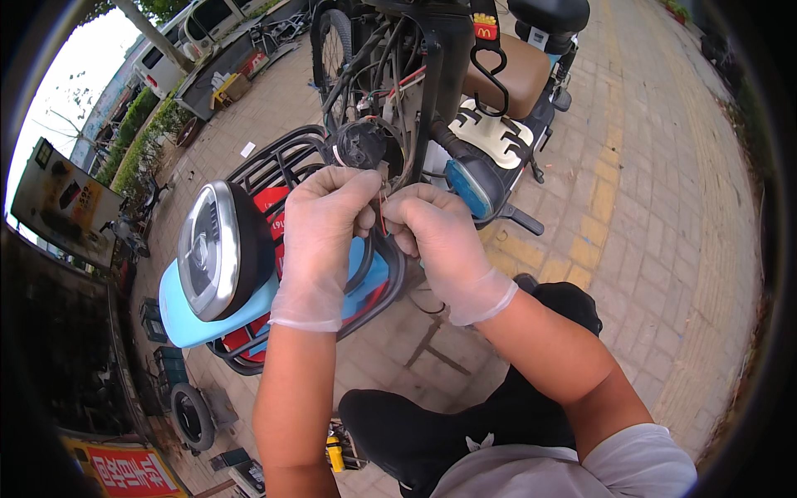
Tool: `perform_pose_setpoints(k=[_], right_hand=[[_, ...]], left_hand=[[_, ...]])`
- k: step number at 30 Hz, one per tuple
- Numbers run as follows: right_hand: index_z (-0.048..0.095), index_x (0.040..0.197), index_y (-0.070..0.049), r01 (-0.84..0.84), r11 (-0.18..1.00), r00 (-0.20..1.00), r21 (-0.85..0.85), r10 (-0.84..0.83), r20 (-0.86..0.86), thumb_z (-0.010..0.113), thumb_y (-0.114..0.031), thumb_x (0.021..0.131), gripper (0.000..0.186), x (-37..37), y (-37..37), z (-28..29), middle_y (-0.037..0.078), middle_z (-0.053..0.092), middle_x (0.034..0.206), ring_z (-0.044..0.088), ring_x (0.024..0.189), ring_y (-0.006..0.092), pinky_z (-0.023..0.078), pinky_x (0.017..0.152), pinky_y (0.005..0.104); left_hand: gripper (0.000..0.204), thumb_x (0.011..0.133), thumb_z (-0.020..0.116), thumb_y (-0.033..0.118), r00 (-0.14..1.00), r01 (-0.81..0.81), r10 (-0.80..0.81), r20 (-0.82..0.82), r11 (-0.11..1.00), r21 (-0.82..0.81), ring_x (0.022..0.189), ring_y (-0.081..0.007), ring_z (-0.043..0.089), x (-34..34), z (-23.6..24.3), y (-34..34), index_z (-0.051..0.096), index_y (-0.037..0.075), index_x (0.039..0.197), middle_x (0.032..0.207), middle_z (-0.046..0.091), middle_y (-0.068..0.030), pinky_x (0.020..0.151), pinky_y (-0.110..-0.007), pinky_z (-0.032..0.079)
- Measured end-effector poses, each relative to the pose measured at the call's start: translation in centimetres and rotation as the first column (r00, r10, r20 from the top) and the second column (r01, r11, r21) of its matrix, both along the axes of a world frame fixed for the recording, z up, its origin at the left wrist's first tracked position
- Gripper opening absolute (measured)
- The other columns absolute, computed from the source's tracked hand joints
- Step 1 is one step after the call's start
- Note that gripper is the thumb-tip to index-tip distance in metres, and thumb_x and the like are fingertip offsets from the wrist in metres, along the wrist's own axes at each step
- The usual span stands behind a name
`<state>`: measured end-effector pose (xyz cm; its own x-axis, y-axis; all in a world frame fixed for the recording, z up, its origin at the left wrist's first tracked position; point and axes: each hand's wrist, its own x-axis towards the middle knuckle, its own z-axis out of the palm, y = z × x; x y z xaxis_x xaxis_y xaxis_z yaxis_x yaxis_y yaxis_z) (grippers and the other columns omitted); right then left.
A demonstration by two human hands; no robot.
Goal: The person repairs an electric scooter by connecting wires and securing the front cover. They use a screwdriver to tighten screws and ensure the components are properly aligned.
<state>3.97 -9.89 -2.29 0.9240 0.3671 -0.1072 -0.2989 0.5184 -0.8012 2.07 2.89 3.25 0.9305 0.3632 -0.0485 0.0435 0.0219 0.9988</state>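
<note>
Both my hands wear thin, see-through gloves and meet in front of an electric scooter's opened front end. My left hand (pixel 325 207) is closed in a pinch near a thin reddish wire (pixel 383 214); its fingertips are mostly turned away. From the other side my right hand (pixel 432 224) pinches the same wire. Just beyond them, a bundle wrapped in black tape (pixel 362 144) hangs below a tangle of exposed cables (pixel 390 75). To the left, a round headlight (pixel 207 249) set in a light blue panel (pixel 176 311) rests on the black front basket (pixel 286 149).
Behind the wiring are the scooter's brown seat (pixel 510 79), a cream footboard (pixel 491 133) and a black hook (pixel 491 79). A loose tyre (pixel 193 417) lies at lower left. A yellow-handled tool (pixel 334 453) is on the paving by my leg. Parked vehicles line the far left.
</note>
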Motion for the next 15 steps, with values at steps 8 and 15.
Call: perform_pose_setpoints(k=[8,15], right_hand=[[0.063,0.076,-0.005,-0.041,0.999,0.999,0.034,0.042,-0.023,0.066,-0.014,0.083,0.011,0.52,-0.04,0.29,0.0,0.057,0.071,0.047,0.06,0.0077,0.035,0.054,0.0231],[0.061,0.072,-0.006,-0.065,0.997,0.998,0.028,0.065,-0.005,0.065,-0.018,0.083,0.016,0.87,0.2,-0.03,-0.001,0.055,0.066,0.045,0.056,0.0074,0.031,0.052,0.0237]], left_hand=[[0.014,0.086,0.074,0.01,0.999,0.017,-0.017,0.031,1.0,-0.009,0.059,-0.0083,0.053,0.05,-0.26,0.22,0.067,-0.002,0.088,0.071,0.062,-0.0029,0.056,-0.023,0.041],[0.014,0.086,0.074,0.009,0.999,0.016,-0.016,0.031,1.0,-0.01,0.059,-0.0087,0.053,0.02,-0.29,0.3,0.067,-0.002,0.089,0.072,0.063,-0.0033,0.056,-0.024,0.042]])
